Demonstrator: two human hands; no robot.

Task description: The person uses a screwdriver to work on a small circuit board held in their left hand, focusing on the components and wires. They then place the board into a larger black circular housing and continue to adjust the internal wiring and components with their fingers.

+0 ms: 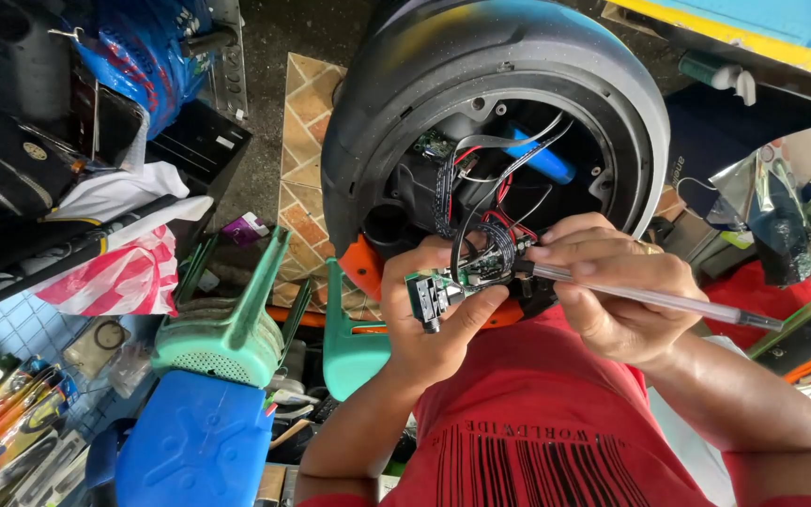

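At the far left lies a red-and-white plastic bag (pixel 122 277) among stacked dark cases, and below it an overturned pale green plastic stool (pixel 237 319) rests on a blue plastic stool (pixel 201 446). A strip of brown patterned floor tile (pixel 304 178) runs behind them.

In the middle stands a large black rubber wheel with an open hub (pixel 481 84). Inside the hub sit a blue cylinder (pixel 539 160) and a tangle of black, red and grey wires (pixel 481 202) that hang down to the person's hands. An orange plastic part (pixel 364 266) shows at the wheel's lower left edge.

The person's left hand (pixel 429 324) is curled partly closed, with thumb and fingers pinching a small green circuit board with a black connector block (pixel 443 289). The board sits just below the hub opening, in front of the red shirt, with the wires joined to its top.

The right hand (pixel 617 296) is closed in a pen-like grip around a slim silver metal tool with a long shaft (pixel 650 299). Its fingers are bent together over the shaft, and the tool's tip touches the board's right end. The shaft runs out to the right, past the wrist.

Further right lie a crumpled silver foil bag (pixel 781 202) and red cloth (pixel 753 291).
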